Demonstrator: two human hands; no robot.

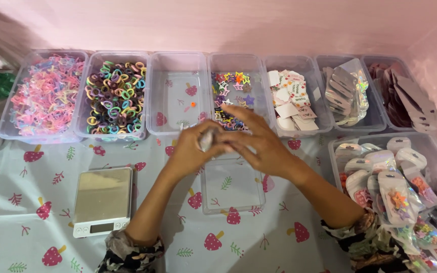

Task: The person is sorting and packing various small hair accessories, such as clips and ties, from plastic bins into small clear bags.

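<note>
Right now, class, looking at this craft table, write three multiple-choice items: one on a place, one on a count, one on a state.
1. Where is the small scale?
A. Beside the person's left forearm
B. Inside a bin
C. Against the back wall

2. How many clear bins stand in the back row?
A. Three
B. Five
C. Seven

3. What state is the third bin from the left in?
A. Heaped full
B. Almost bare
C. Lidded

Answers:
1 A: the scale sits on the mushroom-print cloth, left of the forearm.
2 C: seven bins line up along the wall, from the pastel loops to the dark cards.
3 B: only a tiny orange bit lies in it.

The left hand has its grip closed on a small pale thing; the right hand is spread open over the empty clear tray.
</note>
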